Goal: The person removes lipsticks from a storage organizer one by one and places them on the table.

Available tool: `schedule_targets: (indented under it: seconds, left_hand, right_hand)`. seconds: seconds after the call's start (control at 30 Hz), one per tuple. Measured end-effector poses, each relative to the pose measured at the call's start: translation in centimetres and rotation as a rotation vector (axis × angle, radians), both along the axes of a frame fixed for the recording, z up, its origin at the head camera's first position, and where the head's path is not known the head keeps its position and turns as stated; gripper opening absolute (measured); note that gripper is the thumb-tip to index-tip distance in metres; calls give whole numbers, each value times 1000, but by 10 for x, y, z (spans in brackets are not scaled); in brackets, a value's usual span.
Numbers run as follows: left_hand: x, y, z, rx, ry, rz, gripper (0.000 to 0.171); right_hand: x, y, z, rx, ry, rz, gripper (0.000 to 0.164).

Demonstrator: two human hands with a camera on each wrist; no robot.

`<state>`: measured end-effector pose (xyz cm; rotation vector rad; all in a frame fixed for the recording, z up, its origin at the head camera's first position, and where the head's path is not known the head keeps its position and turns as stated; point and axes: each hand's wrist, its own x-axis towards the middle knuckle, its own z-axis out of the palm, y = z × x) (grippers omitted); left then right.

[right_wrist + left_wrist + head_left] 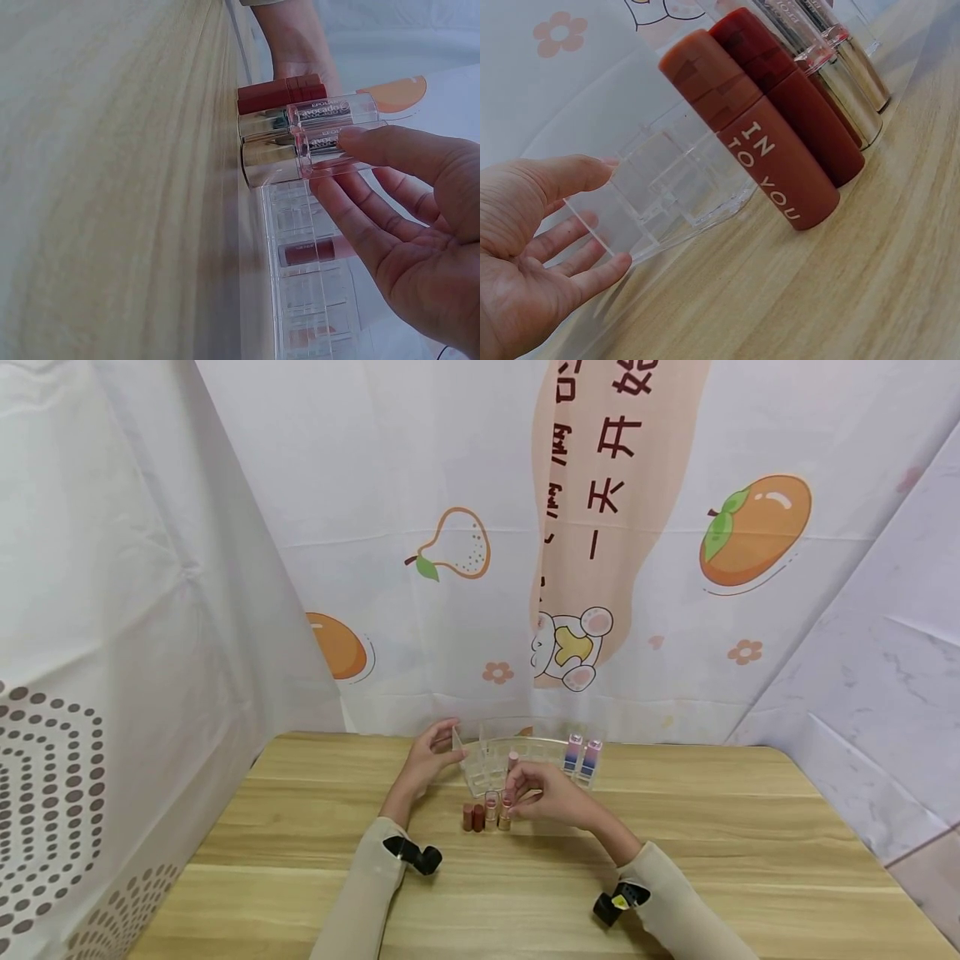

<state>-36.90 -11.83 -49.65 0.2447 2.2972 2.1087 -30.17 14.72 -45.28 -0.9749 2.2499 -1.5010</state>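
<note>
My right hand (551, 795) pinches the clear cap of a gold-based lipstick (271, 163) between thumb and fingers; its base is at the tabletop. Close beside it stands a second gold-based, clear-capped lipstick (491, 810). A dark red lip tint (478, 818) and a brownish-red lip tint (761, 135), lettered "IN TO YOU", complete the upright row. Behind them is a clear, curved lipstick organizer (495, 758). At its left end my left hand (427, 764) holds the side wall, thumb toward the front and fingers spread behind.
Two pink-to-blue lipsticks (582, 755) stand in the organizer's right end, and a pinkish tube (309, 251) sits in a middle slot. The wooden table (525, 893) meets a printed white curtain (420, 635) just behind the organizer.
</note>
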Motion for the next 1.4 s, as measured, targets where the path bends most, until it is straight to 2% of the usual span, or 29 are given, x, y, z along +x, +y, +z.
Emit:
schedule_targets:
  seconds: [0.4, 0.67, 1.4]
  left_hand:
    - [1, 1, 4, -8, 5, -8, 64]
    - [-2, 2, 1, 4, 2, -7, 66]
    - [2, -2, 1, 3, 25, -27, 63]
  right_hand:
    - [0, 0, 2, -1, 2, 2, 23]
    - [0, 0, 2, 11, 16, -4, 23]
    - [0, 0, 1, 21, -1, -12, 25]
